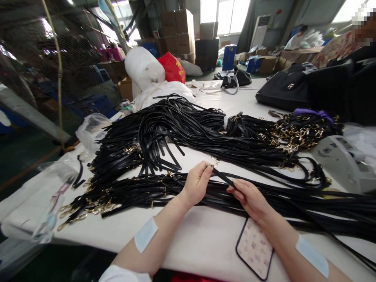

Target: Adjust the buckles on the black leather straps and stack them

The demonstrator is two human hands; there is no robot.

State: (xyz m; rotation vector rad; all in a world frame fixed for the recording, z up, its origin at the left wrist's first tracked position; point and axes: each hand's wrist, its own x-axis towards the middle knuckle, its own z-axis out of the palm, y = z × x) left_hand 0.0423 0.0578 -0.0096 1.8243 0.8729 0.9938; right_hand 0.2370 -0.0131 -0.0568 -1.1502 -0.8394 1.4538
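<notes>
- A phone in a patterned case (254,247) lies face down at the near edge of the white counter (202,239), partly under the right forearm; pale blue patches are stuck on both forearms.
- The left hand (197,183) pinches a small gold clasp (210,166) at the end of a black strap (223,179), thumb and fingertips closed tight on it in a narrow grip.
- The right hand (249,197) holds the same strap just beside the left, fingers folded around it; the strap runs taut and slanted between the two hands, just above the counter.
- Directly under and beyond the hands, a long bundle of black straps (132,194) stretches across the counter, its gold clasps (88,209) fanned out at the left end.
- At the left edge lies a clear plastic bag (44,203).
- Farther back, a larger heap of looped black straps (182,129) covers the middle of the counter; a cluster of gold hardware bound with a purple tie (313,113) sits at its right end.
- A grey machine (343,160) stands at the right side, near that cluster.
- Beyond it, black handbags (289,92) rest on the counter's far right.
- At the far left of the counter, a white sack (143,66) and a red bag (173,67) stand side by side.
- Stacked cardboard boxes (179,33) rise in the background below bright windows; a person sits at the far right, partly out of frame.
</notes>
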